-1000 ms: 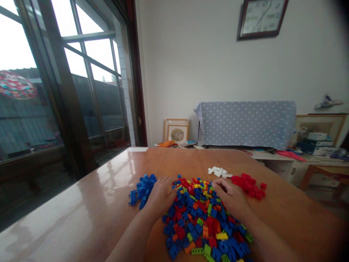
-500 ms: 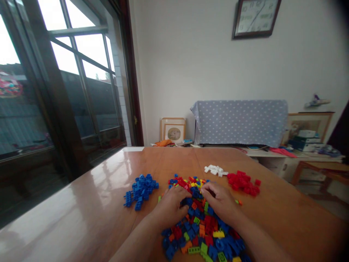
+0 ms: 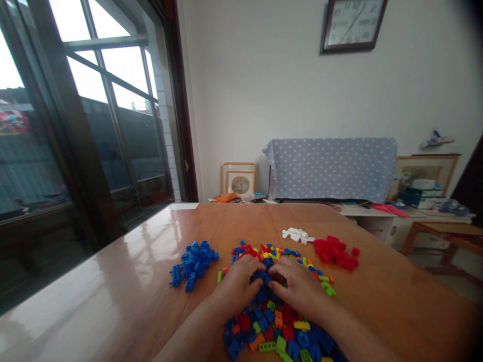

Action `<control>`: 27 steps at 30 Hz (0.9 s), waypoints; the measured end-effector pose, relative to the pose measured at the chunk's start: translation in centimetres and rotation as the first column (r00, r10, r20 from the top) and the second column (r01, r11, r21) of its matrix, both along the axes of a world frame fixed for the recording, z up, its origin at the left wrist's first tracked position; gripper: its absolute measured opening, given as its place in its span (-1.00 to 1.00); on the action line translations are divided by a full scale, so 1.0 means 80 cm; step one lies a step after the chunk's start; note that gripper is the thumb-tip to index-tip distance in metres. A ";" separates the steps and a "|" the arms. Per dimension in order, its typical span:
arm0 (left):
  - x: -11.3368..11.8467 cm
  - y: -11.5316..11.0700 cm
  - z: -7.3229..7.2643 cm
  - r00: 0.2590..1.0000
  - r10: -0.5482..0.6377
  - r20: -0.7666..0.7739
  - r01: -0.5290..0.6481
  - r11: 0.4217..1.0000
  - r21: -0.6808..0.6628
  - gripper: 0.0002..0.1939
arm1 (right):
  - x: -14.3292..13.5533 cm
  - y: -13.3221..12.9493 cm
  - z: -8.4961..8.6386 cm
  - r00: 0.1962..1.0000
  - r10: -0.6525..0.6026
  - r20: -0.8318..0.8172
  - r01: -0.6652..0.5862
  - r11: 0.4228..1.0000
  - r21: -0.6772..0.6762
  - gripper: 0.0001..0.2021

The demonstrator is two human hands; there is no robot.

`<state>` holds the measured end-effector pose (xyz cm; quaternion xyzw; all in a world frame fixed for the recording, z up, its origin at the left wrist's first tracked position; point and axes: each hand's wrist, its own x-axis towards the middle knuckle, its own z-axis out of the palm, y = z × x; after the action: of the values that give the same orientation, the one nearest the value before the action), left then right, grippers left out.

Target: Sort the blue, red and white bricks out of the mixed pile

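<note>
A mixed pile of plastic building bricks [image 3: 271, 319] in blue, red, orange, yellow and green lies in front of me on the table. Over its middle, my left hand [image 3: 241, 279] is curled, thumb and fingers closed around blue bricks [image 3: 263, 277]. My right hand [image 3: 296, 282] faces it from the other side, its fingertips and thumb bent onto the same blue cluster. The fingertips of both hands nearly meet there. Which single brick each one grips is partly hidden by the fingers.
Left of the pile is a heap of blue bricks [image 3: 194, 264]. Red bricks [image 3: 335, 252] and a small group of white bricks [image 3: 297, 235] lie to the far right. The wooden table [image 3: 124, 291] has a glossy top. Beyond it stands a low cabinet with a cloth-covered object [image 3: 332, 168].
My right hand has moved left, close to my left hand, uncovering yellow and green bricks on the pile's right side. My left hand stays nearly in place.
</note>
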<state>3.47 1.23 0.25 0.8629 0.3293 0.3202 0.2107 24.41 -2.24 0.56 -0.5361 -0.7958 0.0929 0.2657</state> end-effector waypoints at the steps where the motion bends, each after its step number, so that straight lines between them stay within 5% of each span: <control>1: 0.001 0.000 0.000 1.000 0.003 0.010 -0.003 1.000 0.004 -0.66 | 0.000 0.000 -0.001 1.000 -0.001 0.000 0.001 1.000 0.001 -0.89; 6: 0.004 0.004 -0.005 0.998 0.038 0.051 -0.038 0.999 0.001 -0.67 | 0.000 -0.001 -0.001 1.000 -0.020 0.008 0.020 1.000 -0.014 -0.94; 10: 0.004 0.004 -0.006 0.997 0.050 0.051 -0.050 0.999 -0.014 -0.69 | -0.005 -0.003 0.000 0.998 -0.035 0.054 0.035 0.999 0.000 -0.76; 16: 0.001 -0.003 0.006 0.984 0.128 -0.120 -0.121 0.990 0.067 -0.66 | -0.016 -0.004 -0.001 0.990 -0.060 0.127 0.057 0.998 0.025 -0.83; 27: 0.001 -0.009 0.013 0.972 0.154 -0.177 -0.139 0.986 0.091 -0.66 | -0.014 -0.001 0.005 0.996 0.002 -0.091 0.000 1.000 0.020 -0.86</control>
<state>3.58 0.55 1.29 0.8696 0.3973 0.2668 0.1214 23.30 -2.33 0.94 -0.5283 -0.7840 0.1092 0.3071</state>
